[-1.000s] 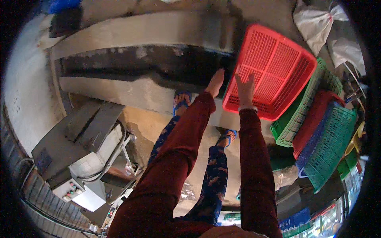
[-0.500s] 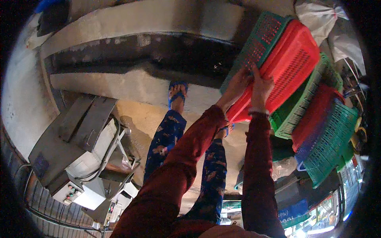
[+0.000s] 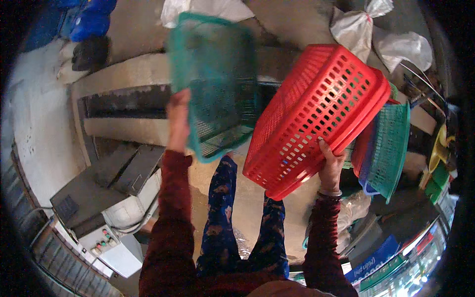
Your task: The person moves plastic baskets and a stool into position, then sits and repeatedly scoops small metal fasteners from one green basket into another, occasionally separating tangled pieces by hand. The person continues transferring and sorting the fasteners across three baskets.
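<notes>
Here, left hand [image 3: 179, 119] grips the rim of a green mesh basket [image 3: 215, 79], lifted and blurred, tilted up and away in front of the person; fingers closed over its left edge, so the basket lies to the right of and above that hand. Right hand [image 3: 330, 166] holds a red slatted basket [image 3: 316, 116] from below, fingers clenched on its lower rim; basket sits above and left of the hand, long axis running diagonally from lower left to upper right. The two baskets are just beside each other, touching or not I cannot tell. Red basket leans near a stack of green, blue and red baskets [image 3: 388, 148] at right. Grey machine with buttons [image 3: 99, 208] lower left. White sacks [image 3: 396, 42] top right. Concrete trough [image 3: 123, 101] behind.
</notes>
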`<state>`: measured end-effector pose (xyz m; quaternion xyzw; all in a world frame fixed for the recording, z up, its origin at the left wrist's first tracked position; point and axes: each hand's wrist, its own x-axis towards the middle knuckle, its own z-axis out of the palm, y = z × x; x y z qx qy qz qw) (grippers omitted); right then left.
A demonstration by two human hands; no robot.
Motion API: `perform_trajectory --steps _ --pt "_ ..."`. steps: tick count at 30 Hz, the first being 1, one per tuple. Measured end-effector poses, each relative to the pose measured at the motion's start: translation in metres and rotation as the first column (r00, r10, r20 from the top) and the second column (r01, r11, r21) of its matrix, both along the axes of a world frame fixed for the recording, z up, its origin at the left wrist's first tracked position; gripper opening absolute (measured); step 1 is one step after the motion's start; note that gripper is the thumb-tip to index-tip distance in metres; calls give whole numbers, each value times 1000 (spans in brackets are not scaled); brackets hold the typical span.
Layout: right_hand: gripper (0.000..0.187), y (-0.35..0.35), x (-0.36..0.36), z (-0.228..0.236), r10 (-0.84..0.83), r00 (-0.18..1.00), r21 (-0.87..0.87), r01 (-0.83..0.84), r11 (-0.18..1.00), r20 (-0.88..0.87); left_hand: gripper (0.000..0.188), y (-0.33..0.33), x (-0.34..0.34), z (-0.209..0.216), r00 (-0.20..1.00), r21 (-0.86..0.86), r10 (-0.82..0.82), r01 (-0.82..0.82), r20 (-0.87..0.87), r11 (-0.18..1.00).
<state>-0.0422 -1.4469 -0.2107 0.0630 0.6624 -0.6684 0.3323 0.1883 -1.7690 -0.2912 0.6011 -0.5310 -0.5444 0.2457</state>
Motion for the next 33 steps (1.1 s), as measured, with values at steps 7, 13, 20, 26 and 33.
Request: perform_trajectory --steps 7,13,20,26,33 --pt "27 -43 4 -71 238 970 159 -230 960 -36 48 -6 147 119 969 39 201 -208 144 977" --pt "58 -61 33 -222 424 904 838 -182 515 -64 39 4 278 160 901 12 367 -380 230 925" --pt "57 -68 38 -287 594 725 508 -386 770 -349 29 6 356 195 729 -16 -78 121 680 993" --pt "30 -21 88 -168 424 904 468 -357 809 -44 30 -60 249 238 896 433 250 -73 -366 898" --pt "27 119 195 -59 122 971 406 -197 892 204 19 -79 121 349 876 239 -27 161 -482 958"
